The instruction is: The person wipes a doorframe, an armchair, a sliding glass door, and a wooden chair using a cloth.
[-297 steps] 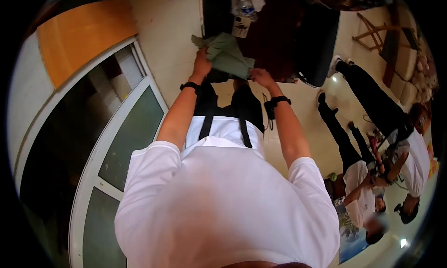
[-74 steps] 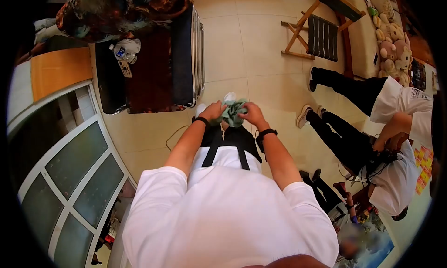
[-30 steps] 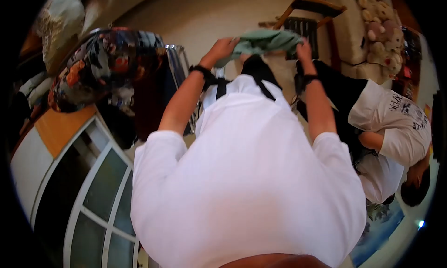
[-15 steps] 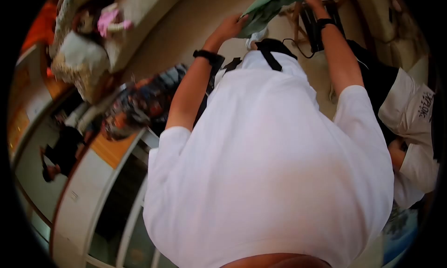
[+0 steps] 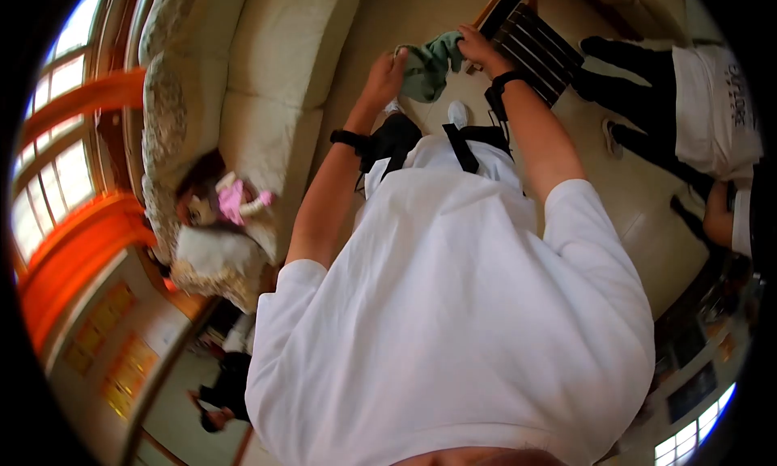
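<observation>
A crumpled green cloth (image 5: 426, 71) is stretched between my two hands, in front of my body at the top of the head view. My left hand (image 5: 384, 79) is closed on its left end. My right hand (image 5: 479, 48) pinches the upper right corner. The middle of the cloth sags in loose folds. I cannot make out what kind of cloth item it is. Each wrist wears a black band.
A pale sofa (image 5: 279, 57) with a doll in pink (image 5: 235, 200) stands on the left. A dark slatted stool (image 5: 534, 49) is just beyond my right hand. One person in a light shirt (image 5: 712, 102) stands at right; another in black (image 5: 231, 385) is at lower left.
The view has swung, so the sofa and stool sit differently. My hands have come closer together, and the cloth hangs bunched between them. Both hands still hold it.
</observation>
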A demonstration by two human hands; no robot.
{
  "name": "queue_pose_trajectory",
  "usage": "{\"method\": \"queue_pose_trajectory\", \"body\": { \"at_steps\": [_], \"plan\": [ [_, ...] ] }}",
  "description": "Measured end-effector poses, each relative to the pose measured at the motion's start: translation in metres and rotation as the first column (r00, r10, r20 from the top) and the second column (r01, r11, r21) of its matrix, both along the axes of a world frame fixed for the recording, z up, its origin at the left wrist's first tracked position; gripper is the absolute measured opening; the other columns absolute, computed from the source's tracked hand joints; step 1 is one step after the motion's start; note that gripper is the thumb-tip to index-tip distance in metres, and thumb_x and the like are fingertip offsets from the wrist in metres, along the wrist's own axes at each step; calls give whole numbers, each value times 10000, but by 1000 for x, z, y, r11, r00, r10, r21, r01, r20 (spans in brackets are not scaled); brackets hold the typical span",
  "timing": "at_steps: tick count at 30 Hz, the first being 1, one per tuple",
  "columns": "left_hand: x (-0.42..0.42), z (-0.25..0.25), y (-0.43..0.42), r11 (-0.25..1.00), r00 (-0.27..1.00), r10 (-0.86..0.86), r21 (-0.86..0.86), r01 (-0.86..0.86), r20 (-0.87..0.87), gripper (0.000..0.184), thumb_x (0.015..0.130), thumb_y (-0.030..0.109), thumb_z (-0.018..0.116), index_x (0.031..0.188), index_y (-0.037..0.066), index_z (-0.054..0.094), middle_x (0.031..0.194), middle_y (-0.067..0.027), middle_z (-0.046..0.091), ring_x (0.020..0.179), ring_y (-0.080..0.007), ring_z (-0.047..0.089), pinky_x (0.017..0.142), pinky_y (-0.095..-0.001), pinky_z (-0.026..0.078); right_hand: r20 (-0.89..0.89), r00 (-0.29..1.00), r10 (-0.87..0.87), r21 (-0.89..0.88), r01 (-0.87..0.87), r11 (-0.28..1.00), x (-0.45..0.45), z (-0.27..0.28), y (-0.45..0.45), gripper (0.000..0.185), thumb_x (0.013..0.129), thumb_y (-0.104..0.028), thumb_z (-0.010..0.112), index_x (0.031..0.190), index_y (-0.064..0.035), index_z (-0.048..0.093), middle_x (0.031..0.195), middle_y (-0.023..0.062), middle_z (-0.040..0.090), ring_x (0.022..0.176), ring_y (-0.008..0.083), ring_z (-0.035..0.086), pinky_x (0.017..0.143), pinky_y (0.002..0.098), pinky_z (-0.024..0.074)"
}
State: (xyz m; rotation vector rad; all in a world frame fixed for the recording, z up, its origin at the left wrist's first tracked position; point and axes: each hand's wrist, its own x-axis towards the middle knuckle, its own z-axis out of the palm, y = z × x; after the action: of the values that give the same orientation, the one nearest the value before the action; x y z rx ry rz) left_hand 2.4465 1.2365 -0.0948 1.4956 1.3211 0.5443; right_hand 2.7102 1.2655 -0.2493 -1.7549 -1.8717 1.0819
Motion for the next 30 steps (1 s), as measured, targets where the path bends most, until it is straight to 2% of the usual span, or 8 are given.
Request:
{"method": "queue_pose_trajectory", "body": {
  "at_steps": [4,6,9,12,17,19,22,30],
  "plan": [
    [13,-24,69,916,938,-346,211,340,-9,284,909,243,571,938,-37,612,914,-228,642,871,-341,617,780,-420,484,95,933,-348,-47,354,934,-14,3,17,485,929,-230,463,1372,-33,482,1420,207,455,1290,388,442,1054,469,392],
    [7,-39,91,817,817,-576,-56,574,-34,274,848,187,595,1013,-32,590,975,-250,636,953,-394,604,838,-453,480,-10,919,-393,-392,358,847,-16,21,13,494,940,-291,488,1367,-43,488,1446,196,430,1228,405,497,1005,474,439],
    [5,-78,139,652,607,-688,29,758,-397,382,829,174,617,1146,-18,523,1056,-261,620,1004,-443,587,868,-496,467,105,888,-447,-194,459,867,-29,19,14,465,931,-278,540,1306,-3,514,1336,239,499,1165,419,536,972,467,460],
    [17,-57,173,562,514,-797,-77,824,-316,504,847,232,657,1222,-26,440,1006,-286,631,954,-473,601,837,-503,489,160,825,-542,-71,557,828,-58,35,-4,414,906,-227,599,1202,55,535,1199,274,555,1111,435,554,948,476,466],
    [40,-80,209,272,195,-879,-122,954,-436,466,848,226,664,1177,-14,438,1088,-294,584,990,-462,583,819,-516,491,183,730,-658,-42,674,737,-91,52,-48,307,838,-70,607,1123,24,544,1138,229,585,1024,426,592,861,480,512],
    [53,-74,210,67,191,-815,239,969,-548,368,845,170,641,1120,2,463,1113,-246,568,988,-436,581,804,-518,486,204,699,-685,-74,709,701,-114,60,-71,276,815,-26,591,1086,12,549,1104,212,595,1000,418,602,842,476,520],
    [83,-68,200,-156,58,-674,220,963,-736,353,791,83,615,1118,0,511,1139,-195,553,1082,-387,546,874,-478,475,198,635,-747,-60,768,637,-146,51,-109,239,772,40,552,1006,-6,540,1039,191,601,957,404,612,805,471,524],
    [98,-69,184,-343,32,-662,340,876,-749,370,786,61,611,1143,13,524,1106,-160,529,1093,-326,523,963,-459,404,158,550,-820,69,822,565,-215,34,-156,220,769,40,557,975,-37,548,948,206,607,884,393,623,780,469,523]
  ]
}}
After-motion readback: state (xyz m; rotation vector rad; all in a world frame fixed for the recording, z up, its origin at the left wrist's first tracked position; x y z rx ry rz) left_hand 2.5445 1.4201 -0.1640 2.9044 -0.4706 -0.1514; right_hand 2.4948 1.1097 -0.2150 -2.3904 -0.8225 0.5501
